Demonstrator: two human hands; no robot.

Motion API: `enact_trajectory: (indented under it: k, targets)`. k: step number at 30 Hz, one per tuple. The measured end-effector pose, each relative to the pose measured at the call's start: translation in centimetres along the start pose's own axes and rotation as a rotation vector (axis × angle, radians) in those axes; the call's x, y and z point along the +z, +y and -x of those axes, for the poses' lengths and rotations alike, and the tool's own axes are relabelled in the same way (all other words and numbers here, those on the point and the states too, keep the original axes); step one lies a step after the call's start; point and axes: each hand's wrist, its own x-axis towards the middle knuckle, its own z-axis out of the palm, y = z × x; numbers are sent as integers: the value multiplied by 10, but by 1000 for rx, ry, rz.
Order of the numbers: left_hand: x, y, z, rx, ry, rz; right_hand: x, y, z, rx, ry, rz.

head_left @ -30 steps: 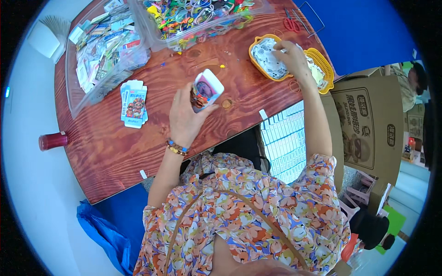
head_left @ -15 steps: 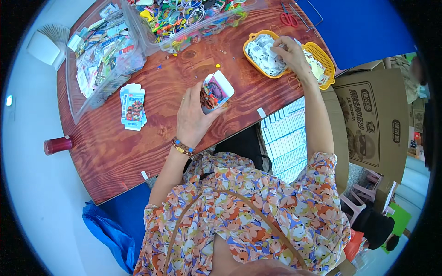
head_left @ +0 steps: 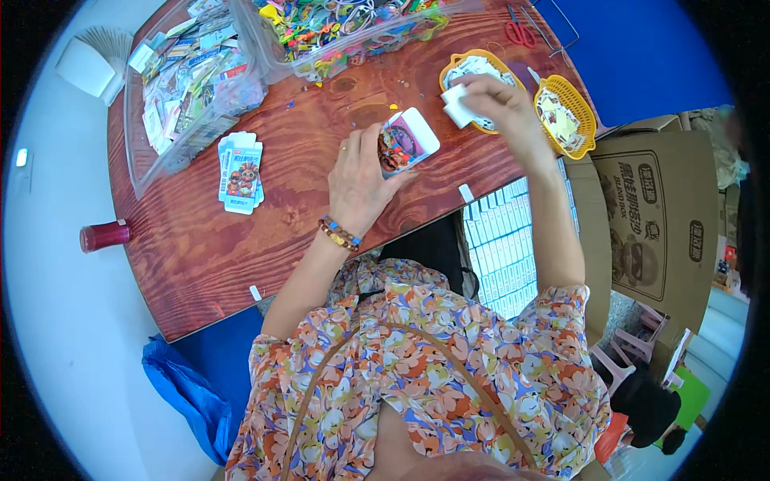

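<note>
**Hands holding a small box and a white piece over a wooden table**

The left hand (head_left: 358, 171) grips an open printed box (head_left: 401, 144) above the table (head_left: 313, 192). The right hand (head_left: 507, 106) pinches a white piece (head_left: 458, 110), blocking part of a yellow basket (head_left: 455, 60). Just right is another yellow basket (head_left: 591, 128); red scissors (head_left: 520, 34) lie beyond. Flattened cartons (head_left: 241, 176) lie left, near a clear bin of packets (head_left: 171, 166).

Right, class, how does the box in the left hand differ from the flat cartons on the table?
The held box is opened into shape, while the flat cartons lie collapsed. The held box is tilted in the left hand; the flat cartons lie overlapped on the table. Both carry colourful printing.
</note>
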Motion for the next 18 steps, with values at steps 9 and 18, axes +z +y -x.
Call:
enact_trajectory:
  k: [9, 18]
  targets:
    - [7, 10, -2, -17, 11, 42, 62, -3, 33, -368, 33, 901]
    - [1, -8, 10, -52, -4, 40, -122, 19, 14, 222, 414, 834]
